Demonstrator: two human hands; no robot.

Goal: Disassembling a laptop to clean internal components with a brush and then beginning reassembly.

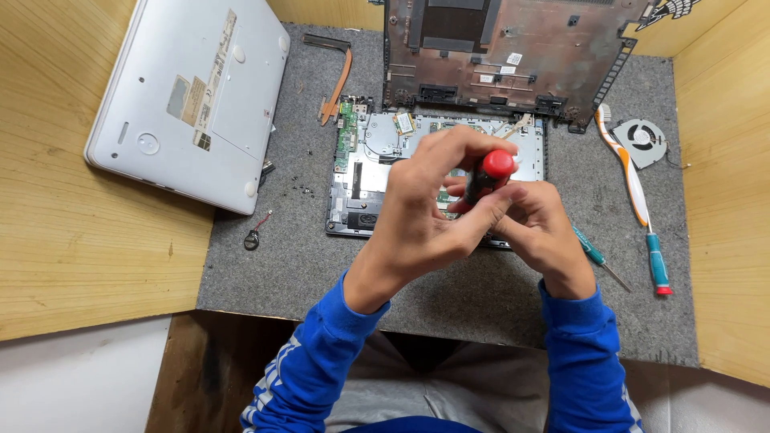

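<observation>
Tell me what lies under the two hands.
Under the left hand and right hand, gripping a red-capped screwdriver, lies an opened laptop base. Its middle, and the screwdriver's tip, are covered.

Both hands meet at centre, forearms in blue sleeves.
Left hand [421,212] comes in from 7 o'clock, fingers curled shut toward 1 o'clock; right hand [541,228] enters from 5 o'clock, fingers bent toward 10 o'clock, touching the left.
</observation>
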